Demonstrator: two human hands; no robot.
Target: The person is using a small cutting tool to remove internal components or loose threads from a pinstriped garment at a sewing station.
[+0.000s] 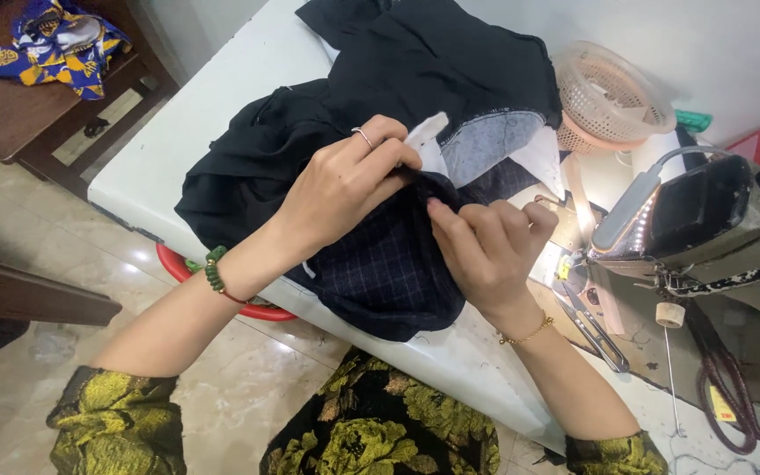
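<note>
In the head view, left hand [345,180] and right hand [485,242] both pinch a folded edge of the dark navy checked cloth garment [380,268], just left of the sewing machine [697,220]; the step looks like seam alignment; next calls for steady feeding.

Home tailoring corner — sewing machine [688,220], scissors [593,325], heaped dark cloth [380,264]

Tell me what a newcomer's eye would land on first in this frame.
Both hands meet at the centre of the view: the left hand, wearing a ring and a green bead bracelet, and the right hand pinch a fold of the dark checked garment heaped on the white table. To the right, a sewing machine with a lit lamp shines on scissors, and a pink plastic basket sits behind.
</note>
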